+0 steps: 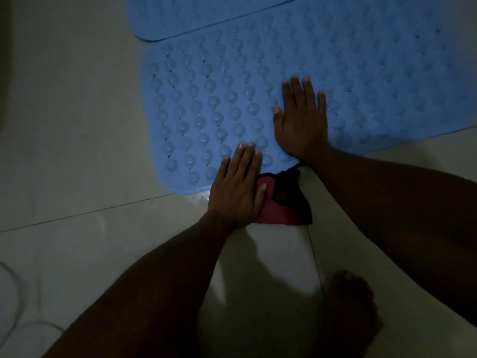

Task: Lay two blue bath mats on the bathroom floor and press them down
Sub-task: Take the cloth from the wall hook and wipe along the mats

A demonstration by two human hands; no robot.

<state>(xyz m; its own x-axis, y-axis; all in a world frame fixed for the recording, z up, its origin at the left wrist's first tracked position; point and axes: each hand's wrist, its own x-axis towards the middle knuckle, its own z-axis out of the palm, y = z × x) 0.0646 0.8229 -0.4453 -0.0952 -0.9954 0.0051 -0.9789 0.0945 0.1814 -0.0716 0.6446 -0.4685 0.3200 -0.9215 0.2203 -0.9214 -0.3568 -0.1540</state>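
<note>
Across the upper centre and right of the head view, in dim light: near mat, blue, with rows of round bumps and small holes, lies flat on the pale tiled floor, one rounded corner toward frame centre. Far mat, same blue, sits at top of frame. Its long edge runs along the near mat's upper edge, touching or overlapping; cannot tell which. Right hand, centre-right, is palm down on the near mat close to its lower edge, fingers straight and a little spread, thumb out to the left, holding nothing. Left hand, centre, is also palm down, fingers straight and close together. Its fingertips rest on the near mat's lower edge, while palm and thumb lie over a red and black cloth. That cloth sits on the tile just beside the mat's lower edge, partly under the left hand. Both forearms enter from the bottom of frame. Bare foot is lower right on the tile, in shadow. Thin grout line crosses the floor at left. Faint looped cord shows at lower left edge; what it is cannot be told.
</note>
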